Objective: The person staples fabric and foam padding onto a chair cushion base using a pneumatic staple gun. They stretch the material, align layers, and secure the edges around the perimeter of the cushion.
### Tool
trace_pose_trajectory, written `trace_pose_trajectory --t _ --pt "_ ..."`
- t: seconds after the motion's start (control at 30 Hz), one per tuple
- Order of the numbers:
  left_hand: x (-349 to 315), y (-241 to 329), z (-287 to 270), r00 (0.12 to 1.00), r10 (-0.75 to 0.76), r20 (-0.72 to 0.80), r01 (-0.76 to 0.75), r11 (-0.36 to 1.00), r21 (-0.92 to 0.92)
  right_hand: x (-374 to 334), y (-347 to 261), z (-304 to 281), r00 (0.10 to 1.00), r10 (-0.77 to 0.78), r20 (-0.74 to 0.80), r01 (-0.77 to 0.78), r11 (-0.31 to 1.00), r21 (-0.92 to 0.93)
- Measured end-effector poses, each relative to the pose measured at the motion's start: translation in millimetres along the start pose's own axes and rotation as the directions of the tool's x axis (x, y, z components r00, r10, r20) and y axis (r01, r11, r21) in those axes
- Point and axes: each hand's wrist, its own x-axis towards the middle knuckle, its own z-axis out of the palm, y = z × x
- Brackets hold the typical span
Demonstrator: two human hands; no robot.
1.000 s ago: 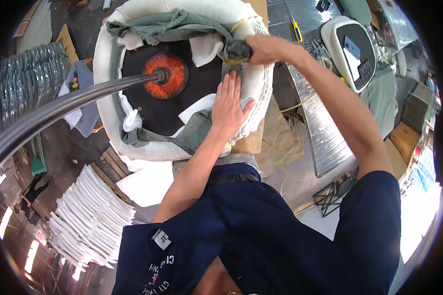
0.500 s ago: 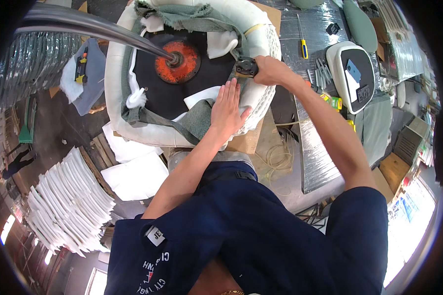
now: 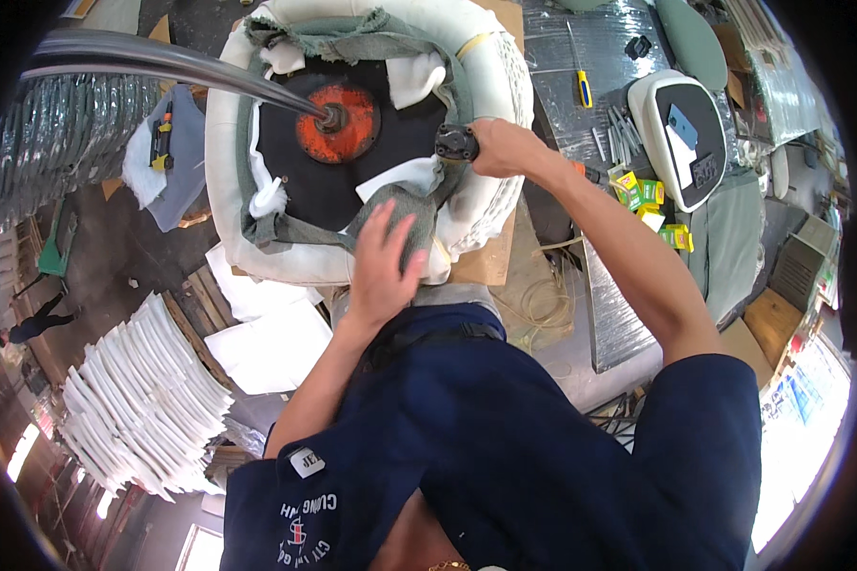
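A white padded seat (image 3: 224,171) lies upside down in front of me, grey-green fabric (image 3: 400,214) folded in around its black base board (image 3: 286,195). White padding (image 3: 415,78) pokes out between fabric and board. At the seat's right inner edge, my right hand (image 3: 503,148) is closed around a black staple gun (image 3: 457,144), its head over the fabric. My left hand (image 3: 383,271) is open, fingers spread, above the fabric at the near edge; whether the fingertips touch it I cannot tell. A red disc (image 3: 338,124) under a metal rod (image 3: 181,62) sits on the board.
To the right, a plastic-wrapped table holds a yellow screwdriver (image 3: 583,88), metal staple strips (image 3: 625,138), yellow-green boxes (image 3: 649,193) and a padded panel (image 3: 645,105) with a phone on it. White sheets (image 3: 143,400) are stacked at left. A person (image 3: 36,328) is far left.
My left hand has lifted off the seat's right side and moved left and toward me. My right hand has shifted the staple gun slightly left and nearer.
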Motion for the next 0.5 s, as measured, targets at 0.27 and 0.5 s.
trace_pose_trajectory --t 0.27,0.5 --pt "4.2 -13.3 15.0 0.913 -0.390 -0.123 0.379 0.920 -0.100 -20.8 -10.0 9.8 0.996 0.019 -0.084 -0.022 0.999 -0.035" --pt "60.1 -26.3 -1.0 0.757 -0.446 0.477 0.565 0.814 -0.137 -118.3 -27.8 123.3 0.831 0.356 -0.427 -0.037 0.801 0.597"
